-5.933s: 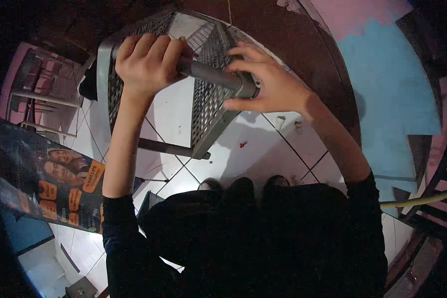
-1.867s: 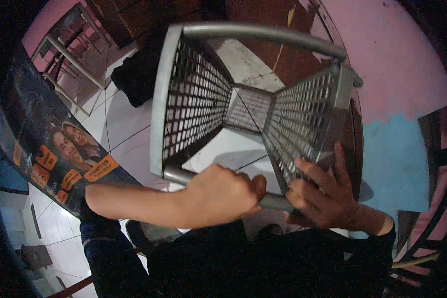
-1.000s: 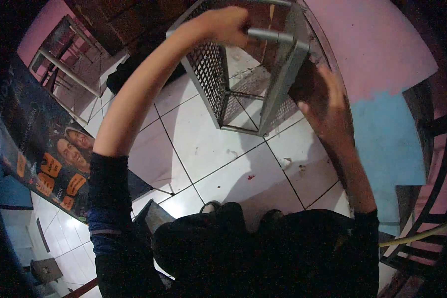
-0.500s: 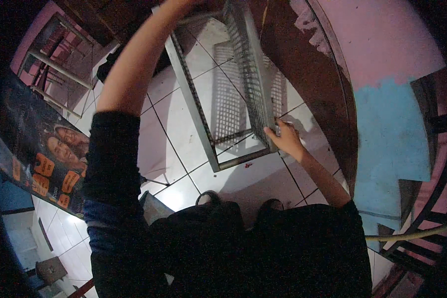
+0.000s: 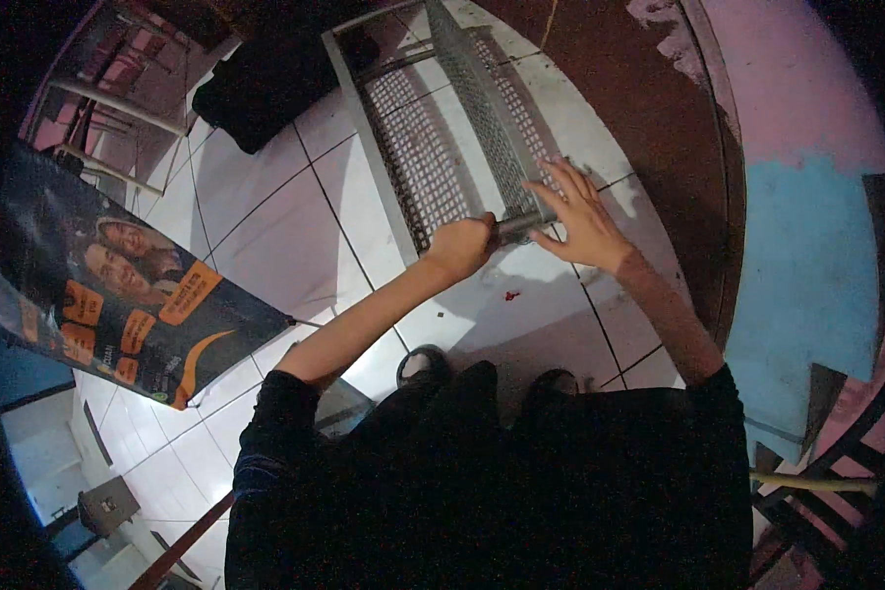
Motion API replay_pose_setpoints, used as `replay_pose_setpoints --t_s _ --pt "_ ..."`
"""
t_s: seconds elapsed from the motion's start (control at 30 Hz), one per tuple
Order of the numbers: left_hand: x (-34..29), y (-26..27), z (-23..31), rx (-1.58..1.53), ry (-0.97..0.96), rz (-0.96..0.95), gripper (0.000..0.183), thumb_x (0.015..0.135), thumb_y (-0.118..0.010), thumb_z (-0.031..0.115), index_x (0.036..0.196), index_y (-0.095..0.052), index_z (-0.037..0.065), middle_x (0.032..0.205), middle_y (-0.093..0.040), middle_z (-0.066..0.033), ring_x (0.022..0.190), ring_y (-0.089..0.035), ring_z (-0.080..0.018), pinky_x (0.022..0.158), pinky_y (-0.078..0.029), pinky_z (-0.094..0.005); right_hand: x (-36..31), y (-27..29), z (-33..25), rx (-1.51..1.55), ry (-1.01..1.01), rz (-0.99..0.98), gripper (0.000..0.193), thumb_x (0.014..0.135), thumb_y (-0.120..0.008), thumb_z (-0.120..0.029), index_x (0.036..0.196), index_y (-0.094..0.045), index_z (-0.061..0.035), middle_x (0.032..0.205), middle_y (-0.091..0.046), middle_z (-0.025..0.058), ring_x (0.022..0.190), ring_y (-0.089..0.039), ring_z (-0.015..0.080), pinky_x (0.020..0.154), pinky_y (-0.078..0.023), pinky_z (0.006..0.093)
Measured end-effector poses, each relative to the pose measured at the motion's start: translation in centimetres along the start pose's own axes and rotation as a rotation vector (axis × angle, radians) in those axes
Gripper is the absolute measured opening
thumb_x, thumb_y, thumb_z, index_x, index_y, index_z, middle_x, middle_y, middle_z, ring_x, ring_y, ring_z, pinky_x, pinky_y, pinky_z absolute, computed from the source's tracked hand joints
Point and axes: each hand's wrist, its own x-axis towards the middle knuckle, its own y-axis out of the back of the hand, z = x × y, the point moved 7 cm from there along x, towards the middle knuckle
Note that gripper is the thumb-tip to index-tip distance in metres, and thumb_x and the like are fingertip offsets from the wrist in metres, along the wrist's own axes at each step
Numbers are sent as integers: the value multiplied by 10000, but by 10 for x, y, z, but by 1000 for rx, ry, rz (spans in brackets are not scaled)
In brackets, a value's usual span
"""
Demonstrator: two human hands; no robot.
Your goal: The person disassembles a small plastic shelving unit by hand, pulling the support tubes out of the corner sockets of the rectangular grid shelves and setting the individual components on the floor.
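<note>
While both arms reach forward, the left hand (image 5: 459,246) is clenched around the near tube of a grey perforated-metal folding chair (image 5: 452,128), and the right hand (image 5: 580,221) lies with fingers spread over the same tube and the mesh panel beside it, pressing rather than gripping. That chair stands nearly folded on the white tiled floor (image 5: 285,246), just ahead of the person's shoes (image 5: 423,364), close to the brown strip along the pink and blue wall (image 5: 806,246). Should the panels swing shut, the spread fingers could get pinched at the hinge; the legs might also skid on the smooth tiles, since only one hand truly grips.
</note>
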Motion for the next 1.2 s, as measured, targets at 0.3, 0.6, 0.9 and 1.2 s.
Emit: replay_pose_setpoints --t_s 0.3,0.6,0.9,1.2 --pt "-74 125 36 -65 -136 21 495 747 -564 508 712 -574 14 520 -531 -157 508 -561 -327 503 -445 -404 32 58 -83 -177 375 -129 329 697 -601 -336 859 -555 -53 1030 -503 104 1235 -273 258 1005 -90 568" --pt "-106 194 51 106 -57 -19 563 725 -571 548 569 -536 8 458 -490 -154 450 -544 -319 455 -447 -381 48 125 -123 -66 405 -69 268 722 -607 -331 798 -573 -76 964 -561 71 1162 -401 234 1022 -176 509" --pt "-162 156 99 -32 -226 -142 482 781 -533 465 629 -532 7 473 -528 -146 438 -564 -307 396 -458 -381 -34 122 -154 122 333 -89 322 714 -637 -387 824 -520 -108 956 -501 46 1126 -428 235 984 -180 602" --pt "-155 123 96 -35 -280 -207 371 754 -581 378 725 -530 13 495 -532 -125 463 -571 -304 393 -453 -389 -57 95 -138 78 281 -83 231 717 -600 -332 828 -527 -143 919 -511 10 1089 -448 213 976 -163 635"
